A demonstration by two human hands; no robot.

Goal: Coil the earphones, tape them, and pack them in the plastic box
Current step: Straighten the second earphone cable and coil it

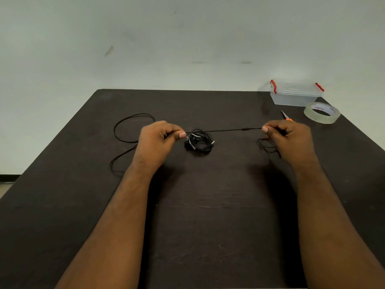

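Your tabletop (208,215) is dark, matt wood with a faint grain. At two o'clock you have a clear, glossy plastic box (294,97) with red plastic clasps, and beside it a roll of shiny transparent tape (321,113). The earphone cord (220,130) looks like thin black matt rubber or plastic.

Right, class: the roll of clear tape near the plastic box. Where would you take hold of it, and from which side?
Grip the tape roll across its ring wall, thumb outside and fingers in the open centre, coming from above. It lies flat on the table, hole upward, so the rim is exposed. The near-left side looks least crowded: the plastic box sits just behind it.
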